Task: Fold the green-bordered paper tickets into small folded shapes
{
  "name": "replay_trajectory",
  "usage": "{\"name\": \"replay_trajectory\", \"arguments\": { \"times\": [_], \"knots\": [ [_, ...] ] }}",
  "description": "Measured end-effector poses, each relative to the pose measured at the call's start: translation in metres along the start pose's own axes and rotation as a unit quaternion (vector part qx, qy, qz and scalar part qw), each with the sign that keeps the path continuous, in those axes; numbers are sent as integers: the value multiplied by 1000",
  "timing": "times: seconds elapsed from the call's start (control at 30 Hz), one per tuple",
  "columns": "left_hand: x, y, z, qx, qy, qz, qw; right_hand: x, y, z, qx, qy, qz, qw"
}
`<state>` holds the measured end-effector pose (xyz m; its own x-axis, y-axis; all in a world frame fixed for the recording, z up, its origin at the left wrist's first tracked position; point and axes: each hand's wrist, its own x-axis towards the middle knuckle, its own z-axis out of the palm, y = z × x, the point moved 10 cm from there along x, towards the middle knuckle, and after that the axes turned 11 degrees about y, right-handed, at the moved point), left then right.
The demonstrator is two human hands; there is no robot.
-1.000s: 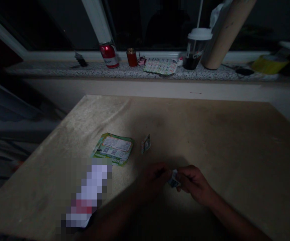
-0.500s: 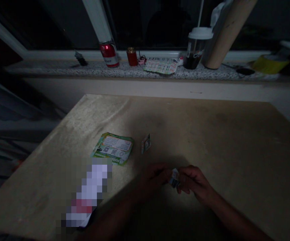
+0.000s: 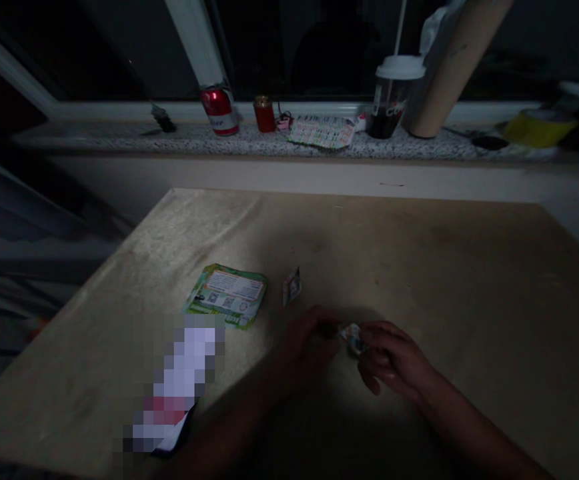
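A small folded piece of printed paper (image 3: 353, 339) is held low over the table between my two hands. My right hand (image 3: 397, 360) pinches its right side between thumb and fingers, with the lower fingers curled beneath. My left hand (image 3: 312, 350), in deep shadow, has its curled fingertips at the left corner of the paper. Beyond my left hand, a similar small folded printed piece (image 3: 292, 287) rests on the table. A flat green printed packet (image 3: 227, 297) with white text panels lies left of it.
A blurred-out phone-like device (image 3: 182, 390) lies at the table's (image 3: 444, 267) left front. On the granite windowsill (image 3: 184, 139) stand a red can (image 3: 219, 111), a red jar (image 3: 264, 115), a blister pack (image 3: 322, 131), a lidded cup (image 3: 389, 100), a cardboard tube (image 3: 454, 70) and yellow tape (image 3: 539, 129).
The folded paper has tilted and shifted slightly up and right between my hands. Both hands have changed their finger positions, and my right hand's lower fingers have dropped away from the paper.
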<state>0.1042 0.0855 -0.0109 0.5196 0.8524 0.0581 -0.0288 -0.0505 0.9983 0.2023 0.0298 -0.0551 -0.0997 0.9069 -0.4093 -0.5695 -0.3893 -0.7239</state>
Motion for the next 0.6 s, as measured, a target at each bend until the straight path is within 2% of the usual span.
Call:
{"name": "replay_trajectory", "arguments": {
  "times": [0.13,0.2,0.33,0.43,0.53,0.6],
  "knots": [
    [-2,29,2,107,4,176,979,0,8,0,-5,-20,58,998],
    [-3,32,6,131,-5,209,969,0,12,1,-27,-34,74,996],
    [-2,29,1,142,15,196,970,-1,13,-1,-95,-27,45,994],
    [-1,26,-7,154,50,165,973,-2,-5,-8,-158,39,-59,985],
    [2,19,-15,160,87,104,978,-13,-35,-14,-225,123,-193,947],
    [2,13,-16,155,98,71,980,-20,-50,-12,-268,155,-262,914]
  ]
}}
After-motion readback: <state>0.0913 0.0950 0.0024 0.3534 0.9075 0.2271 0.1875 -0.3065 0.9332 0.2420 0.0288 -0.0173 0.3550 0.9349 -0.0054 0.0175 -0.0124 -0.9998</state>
